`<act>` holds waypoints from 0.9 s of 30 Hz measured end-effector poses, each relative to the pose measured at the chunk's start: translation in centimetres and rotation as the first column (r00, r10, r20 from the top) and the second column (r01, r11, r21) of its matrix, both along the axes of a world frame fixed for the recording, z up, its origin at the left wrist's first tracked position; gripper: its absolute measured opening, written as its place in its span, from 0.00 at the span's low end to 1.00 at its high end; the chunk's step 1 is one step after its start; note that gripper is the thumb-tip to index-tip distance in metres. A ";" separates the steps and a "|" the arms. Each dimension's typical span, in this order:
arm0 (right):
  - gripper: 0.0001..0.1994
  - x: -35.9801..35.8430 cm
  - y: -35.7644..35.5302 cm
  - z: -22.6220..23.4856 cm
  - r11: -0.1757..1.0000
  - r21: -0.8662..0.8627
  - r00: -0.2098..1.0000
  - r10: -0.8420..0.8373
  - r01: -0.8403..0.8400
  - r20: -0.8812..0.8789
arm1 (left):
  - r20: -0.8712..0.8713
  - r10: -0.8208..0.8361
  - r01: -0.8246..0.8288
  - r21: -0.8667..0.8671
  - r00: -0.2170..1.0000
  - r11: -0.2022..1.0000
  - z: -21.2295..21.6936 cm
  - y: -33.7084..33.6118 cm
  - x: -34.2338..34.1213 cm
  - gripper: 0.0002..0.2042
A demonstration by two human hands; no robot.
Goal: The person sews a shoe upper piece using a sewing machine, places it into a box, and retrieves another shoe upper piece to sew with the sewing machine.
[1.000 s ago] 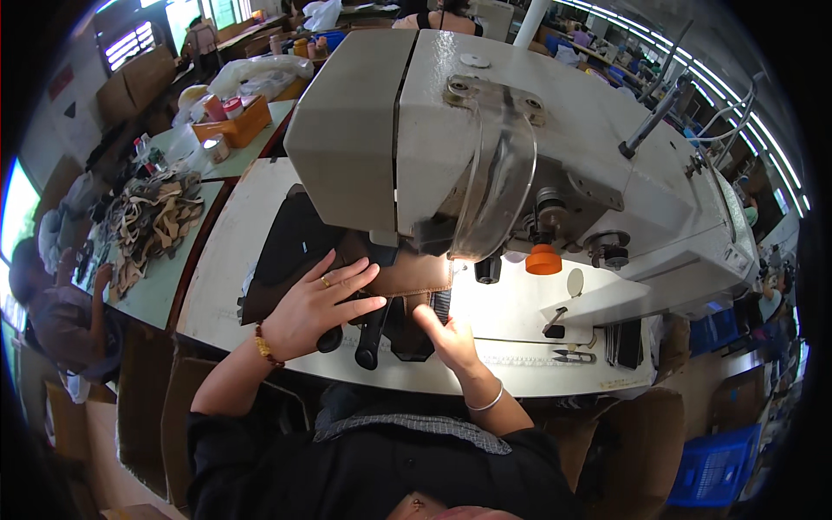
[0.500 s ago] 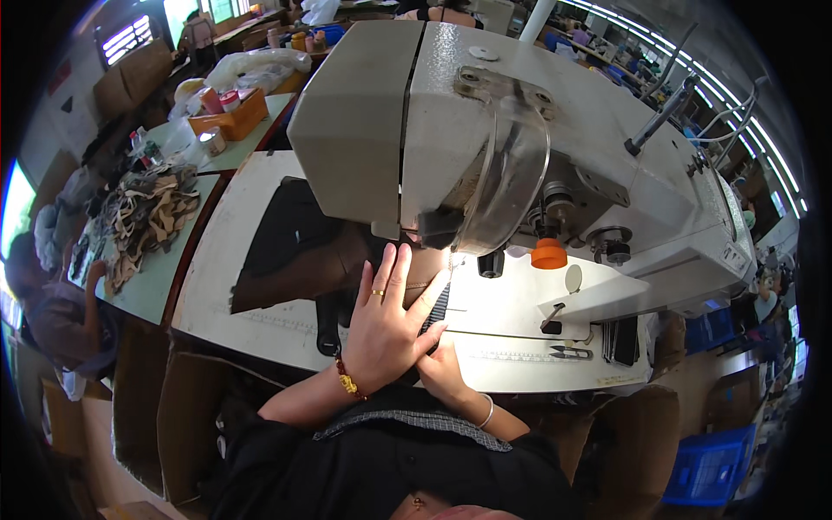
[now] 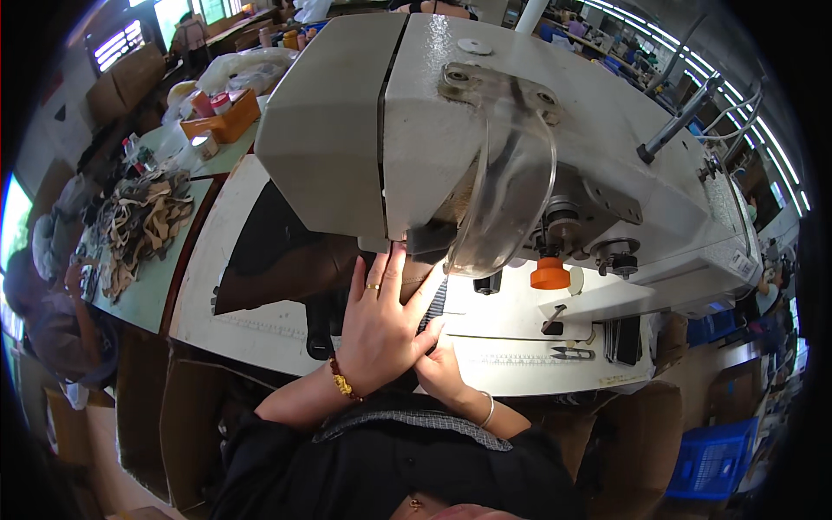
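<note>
My left hand (image 3: 385, 322) lies spread and flat on a dark brown and black piece of sheet material (image 3: 303, 271), its fingertips close under the head of a sewing machine (image 3: 416, 121). The stitching spot itself is hidden behind the machine head and my fingers. Just right of that hand, a ribbed, striped dark strip (image 3: 431, 310) shows below the brown piece. My right hand (image 3: 442, 373) is tucked against the left one, partly covered by it, near the strip's lower end. Its fingers are mostly hidden, so any grip cannot be made out.
On the white worktable (image 3: 511, 374) lie thread snips (image 3: 574, 353), right of my hands. A clear plastic guard (image 3: 516, 191) and an orange knob (image 3: 550, 274) are on the machine. Left, a green table (image 3: 165, 303) bears scraps (image 3: 143, 221); a co-worker (image 3: 56, 321) is beside it. Open cartons (image 3: 637, 442) stand below.
The view has shifted slightly, so the machine head appears larger and farther left. Both hands keep nearly the same pose on the material.
</note>
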State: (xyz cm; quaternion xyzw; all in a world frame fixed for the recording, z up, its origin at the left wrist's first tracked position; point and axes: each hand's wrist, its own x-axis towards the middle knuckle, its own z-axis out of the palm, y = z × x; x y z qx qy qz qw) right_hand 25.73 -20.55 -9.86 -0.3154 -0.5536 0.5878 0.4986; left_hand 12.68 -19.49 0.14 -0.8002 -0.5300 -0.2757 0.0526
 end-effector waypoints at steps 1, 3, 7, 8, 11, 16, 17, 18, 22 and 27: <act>0.09 0.1 0.2 0.0 1.000 -0.001 1.000 -0.001 0.001 -0.001 | 0.002 0.004 -0.004 -0.009 1.000 1.000 0.0 0.1 0.0 0.30; 0.10 0.2 0.5 -0.2 0.996 0.065 0.998 0.058 -0.060 0.024 | 0.002 0.008 -0.008 -0.019 1.000 1.000 0.1 0.3 0.1 0.29; 0.10 0.4 0.7 -1.4 0.998 0.040 0.998 0.052 -0.054 0.037 | 0.002 0.018 -0.018 0.010 1.000 1.000 0.1 0.5 0.2 0.29; 0.11 0.3 1.0 -1.5 0.999 0.029 0.999 0.036 -0.036 0.012 | 0.010 0.022 -0.022 0.026 1.000 0.999 0.0 0.7 0.2 0.28; 0.15 0.0 1.7 -0.4 0.999 0.036 0.999 0.039 -0.038 -0.030 | 0.009 0.016 -0.016 0.003 1.000 1.000 -0.2 1.6 -0.1 0.26; 0.21 0.1 2.1 -1.5 0.996 0.086 0.999 0.036 -0.034 -0.027 | 0.079 -0.002 0.004 -0.020 0.997 1.000 -0.5 1.9 -0.1 0.23; 0.19 0.1 2.0 -0.9 0.996 0.065 0.997 0.057 -0.054 -0.044 | 0.093 -0.002 0.003 -0.009 0.996 1.000 -0.6 1.8 0.0 0.22; 0.18 0.1 1.8 -0.4 0.996 0.043 0.995 0.077 -0.074 -0.062 | 0.094 0.000 0.001 -0.011 0.996 1.000 -0.7 1.7 0.0 0.22; 0.14 -0.4 0.8 0.3 1.000 -0.005 0.986 0.006 -0.007 -0.165 | 0.083 0.001 -0.002 0.016 0.997 1.000 -0.6 1.0 0.3 0.23; 0.10 -0.5 0.3 1.2 1.000 0.002 0.996 -0.008 0.009 -0.092 | 0.075 -0.006 0.005 0.013 0.997 1.000 -0.6 0.6 0.2 0.24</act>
